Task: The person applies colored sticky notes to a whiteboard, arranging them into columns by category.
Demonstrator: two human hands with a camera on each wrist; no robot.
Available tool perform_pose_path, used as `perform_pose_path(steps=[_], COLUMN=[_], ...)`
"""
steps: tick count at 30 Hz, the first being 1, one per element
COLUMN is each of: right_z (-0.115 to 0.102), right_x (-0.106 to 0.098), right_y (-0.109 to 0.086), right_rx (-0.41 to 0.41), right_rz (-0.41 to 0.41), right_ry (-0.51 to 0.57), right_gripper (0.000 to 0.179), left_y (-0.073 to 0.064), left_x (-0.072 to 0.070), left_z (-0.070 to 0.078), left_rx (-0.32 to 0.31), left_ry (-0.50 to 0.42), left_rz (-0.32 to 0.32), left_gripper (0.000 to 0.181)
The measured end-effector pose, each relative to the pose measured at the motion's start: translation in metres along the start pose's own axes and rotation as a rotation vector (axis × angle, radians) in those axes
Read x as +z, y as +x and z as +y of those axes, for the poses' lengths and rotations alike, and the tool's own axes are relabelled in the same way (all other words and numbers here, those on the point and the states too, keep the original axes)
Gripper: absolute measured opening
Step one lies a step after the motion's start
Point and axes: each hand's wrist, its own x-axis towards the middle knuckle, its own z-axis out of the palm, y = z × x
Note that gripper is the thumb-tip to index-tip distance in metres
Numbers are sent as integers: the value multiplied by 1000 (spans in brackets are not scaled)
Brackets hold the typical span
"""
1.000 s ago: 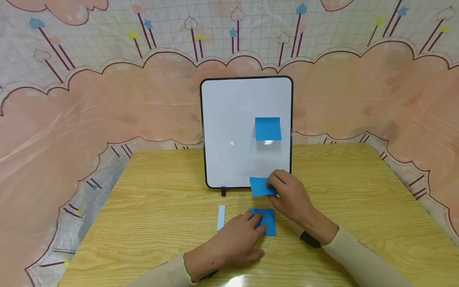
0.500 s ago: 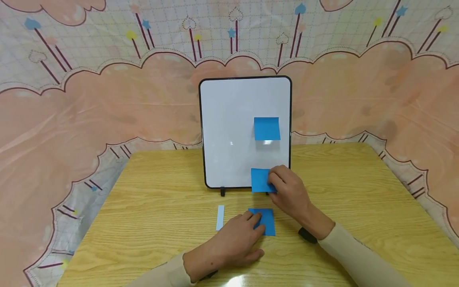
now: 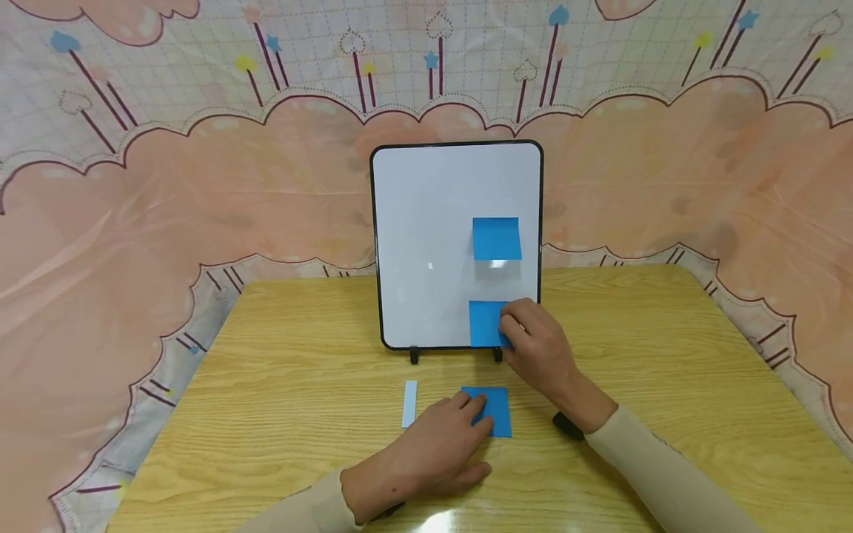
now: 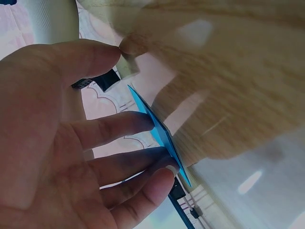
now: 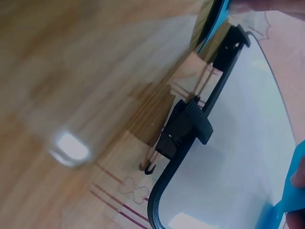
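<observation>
Blue paper note [image 3: 485,323] is being pinched by its rt. edge btwn. thumb & curled fingers of a person's R hand [image 3: 541,352], sitting before the lower-rt. part of a whiteboard [image 3: 433,207]; whether it's touching, can't tell. Upper note [image 3: 496,238] is clinging to the board directly above. L hand [image 3: 435,448], fingers loosely extended, not gripping, is resting its fingertips on a third blue square [image 3: 498,416] lying flat on the wood-grain table [image 3: 300,355], nr. a pale strip [image 3: 409,404]. Backdrop cloth [image 3: 266,192] is showing printed hearts & stars.
</observation>
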Motion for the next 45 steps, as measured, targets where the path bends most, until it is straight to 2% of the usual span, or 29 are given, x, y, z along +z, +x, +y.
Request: perform_pose_path(steps=[11, 24, 34, 45], right_z=[6, 11, 18, 21], right_x=[7, 11, 18, 20], right_y=[4, 12, 14, 17], right_rx=[-10, 15, 27, 64], right_rz=[24, 9, 44, 6], right_ry=[-30, -64, -67, -92], right_gripper=[25, 25, 27, 26], left_y=[1, 1, 1, 1], left_x=[0, -2, -3, -6], left_z=[0, -2, -3, -3], left_rx=[5, 4, 3, 2], left_ry=[19, 2, -10, -6], left_rz=[19, 14, -6, 5], left_gripper=[54, 53, 54, 53])
